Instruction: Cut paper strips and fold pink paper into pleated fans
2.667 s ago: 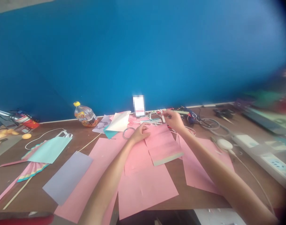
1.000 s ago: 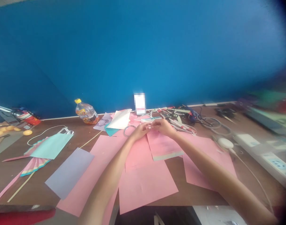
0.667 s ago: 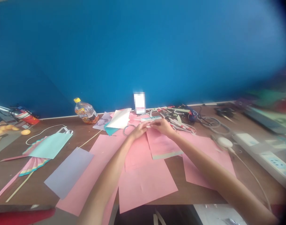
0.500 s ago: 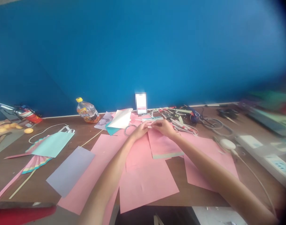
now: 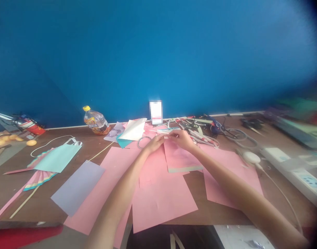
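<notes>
A: Hands, how many, doing what?

B: Two. The left hand point(image 5: 153, 144) and the right hand point(image 5: 183, 140) are meeting fingertip to fingertip, and the fingers of both are pinching together on one pale strip point(image 5: 166, 137). It's too small and blurred to say more.

A: Where's the strip sitting?

B: It's hovering just over the 12 o'clock edge of one folded pink sheet point(image 5: 179, 159), mid tabletop point(image 5: 93, 147).

A: Other paper?

B: I'm counting at least four flat pink sheets point(image 5: 162, 202) overlapping around the folded one, from 3 through 6 to 8 o'clock. One lavender sheet point(image 5: 77, 187) is lying at 8 o'clock of the hands.

A: Anything else?

B: One bottle point(image 5: 95, 121) is lying tilted at 10 o'clock by the wall. One pale teal paper bag point(image 5: 57, 158) is resting at 9 o'clock on one folded fan point(image 5: 39, 177). One ring point(image 5: 142, 142) is lying just beside the left hand.
</notes>
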### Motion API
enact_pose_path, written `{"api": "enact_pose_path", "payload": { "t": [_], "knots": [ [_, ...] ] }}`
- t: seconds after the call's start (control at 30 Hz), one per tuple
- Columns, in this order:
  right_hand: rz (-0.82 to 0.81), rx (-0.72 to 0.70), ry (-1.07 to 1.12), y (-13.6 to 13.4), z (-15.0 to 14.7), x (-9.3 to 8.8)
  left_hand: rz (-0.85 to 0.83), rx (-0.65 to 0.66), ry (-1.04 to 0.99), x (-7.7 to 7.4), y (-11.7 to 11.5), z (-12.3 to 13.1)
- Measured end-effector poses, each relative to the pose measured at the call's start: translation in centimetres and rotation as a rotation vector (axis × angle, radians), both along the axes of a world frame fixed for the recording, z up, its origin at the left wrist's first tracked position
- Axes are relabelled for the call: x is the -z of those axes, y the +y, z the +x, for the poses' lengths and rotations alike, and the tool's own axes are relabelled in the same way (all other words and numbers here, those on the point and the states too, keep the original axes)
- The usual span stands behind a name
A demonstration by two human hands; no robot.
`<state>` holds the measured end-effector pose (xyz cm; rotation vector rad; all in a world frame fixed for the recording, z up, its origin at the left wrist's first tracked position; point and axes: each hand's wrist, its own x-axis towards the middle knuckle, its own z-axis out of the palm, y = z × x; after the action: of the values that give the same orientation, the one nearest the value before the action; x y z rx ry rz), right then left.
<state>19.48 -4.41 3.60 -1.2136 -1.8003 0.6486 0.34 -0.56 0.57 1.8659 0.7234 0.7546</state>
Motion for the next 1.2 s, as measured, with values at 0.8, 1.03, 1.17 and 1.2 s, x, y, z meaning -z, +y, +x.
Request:
{"api": "enact_pose_path", "payload": {
  "t": [0.8, 1.03, 1.17, 1.2],
  "knots": [
    [0.012, 0.010, 0.040, 0.10, -0.12, 0.29, -0.004, -0.043, 0.044, -0.37, -0.47, -0.06],
    [0.012, 0.012, 0.033, 0.22, -0.02, 0.51, -0.028, -0.046, 0.028, -0.32, -0.59, -0.07],
    [0.006, 0.019, 0.029, 0.20, 0.01, 0.35, -0.017, -0.020, 0.008, -0.39, -0.66, -0.07],
    [0.005, 0.023, 0.028, 0.20, 0.01, 0.33, -0.013, -0.015, 0.002, -0.42, -0.68, -0.07]
  ]
}}
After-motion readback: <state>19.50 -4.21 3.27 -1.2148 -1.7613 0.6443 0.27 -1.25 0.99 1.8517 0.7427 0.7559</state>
